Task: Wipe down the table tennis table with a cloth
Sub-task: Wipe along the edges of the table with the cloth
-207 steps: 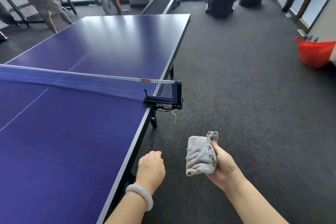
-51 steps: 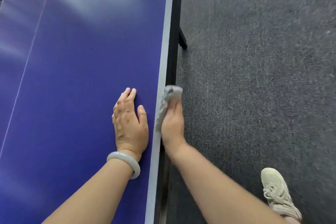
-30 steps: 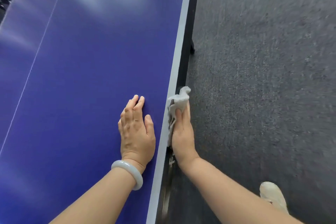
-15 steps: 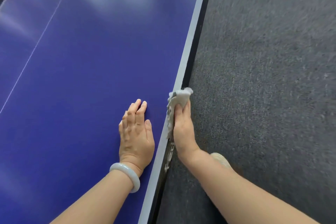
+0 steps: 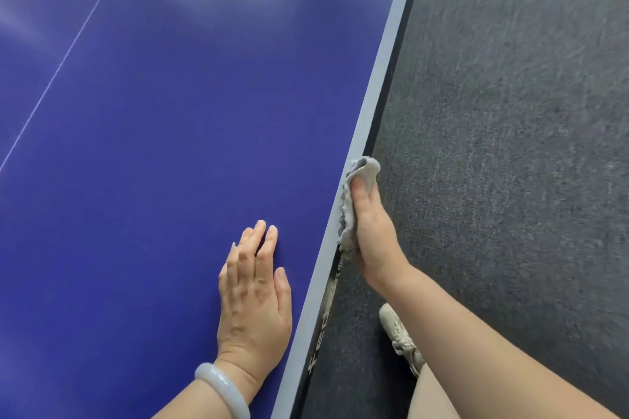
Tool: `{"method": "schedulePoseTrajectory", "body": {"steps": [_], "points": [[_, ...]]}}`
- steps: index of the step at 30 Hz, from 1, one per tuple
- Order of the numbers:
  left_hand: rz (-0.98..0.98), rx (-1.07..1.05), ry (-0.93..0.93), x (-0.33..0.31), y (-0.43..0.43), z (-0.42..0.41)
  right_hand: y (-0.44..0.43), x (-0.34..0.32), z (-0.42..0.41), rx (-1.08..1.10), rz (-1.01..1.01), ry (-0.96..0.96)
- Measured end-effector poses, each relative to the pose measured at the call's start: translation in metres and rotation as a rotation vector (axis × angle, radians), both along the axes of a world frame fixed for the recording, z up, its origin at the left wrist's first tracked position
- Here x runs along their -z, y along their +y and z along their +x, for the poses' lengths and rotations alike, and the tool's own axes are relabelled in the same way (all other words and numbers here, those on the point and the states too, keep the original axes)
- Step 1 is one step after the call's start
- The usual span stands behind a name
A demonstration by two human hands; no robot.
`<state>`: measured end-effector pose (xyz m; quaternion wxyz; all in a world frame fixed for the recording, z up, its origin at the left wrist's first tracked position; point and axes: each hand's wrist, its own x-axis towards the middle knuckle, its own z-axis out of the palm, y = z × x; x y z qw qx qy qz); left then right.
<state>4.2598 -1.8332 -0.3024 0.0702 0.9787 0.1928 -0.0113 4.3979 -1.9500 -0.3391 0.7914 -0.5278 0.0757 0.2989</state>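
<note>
The blue table tennis table point(image 5: 153, 153) fills the left of the view, its pale edge stripe and dark side rail running diagonally. My right hand point(image 5: 372, 235) holds a grey cloth point(image 5: 350, 211) flat against the table's side rail, thumb on top of the cloth; its fingers are hidden behind the cloth and rail. My left hand point(image 5: 255, 286) lies flat on the tabletop close to the edge, fingers straight, with a pale bangle at the wrist.
Dark grey carpet point(image 5: 510, 146) covers the floor to the right of the table. My light shoe point(image 5: 400, 338) stands on it near the table's side, under my right forearm. A thin white centre line point(image 5: 64, 58) crosses the tabletop at the left.
Over the last second my right hand and the cloth have slid along the table's side rail, and my left hand has slid along the top beside them. My shoe has stepped nearer to the table.
</note>
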Motion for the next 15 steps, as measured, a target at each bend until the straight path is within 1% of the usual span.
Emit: {"method": "schedulePoseTrajectory", "body": {"steps": [4, 8, 11, 15], "points": [[-0.003, -0.002, 0.022, -0.004, -0.003, 0.002, -0.002, 0.007, 0.001, -0.029, -0.010, 0.002], [0.021, 0.071, 0.030, -0.018, 0.008, 0.022, -0.002, 0.002, 0.005, -0.048, -0.045, 0.001], [-0.036, 0.124, -0.009, -0.024, 0.019, 0.063, -0.001, 0.000, 0.005, -0.025, -0.067, 0.018], [-0.053, 0.173, -0.060, -0.022, 0.021, 0.151, 0.000, -0.003, 0.004, 0.005, -0.127, 0.021]]}}
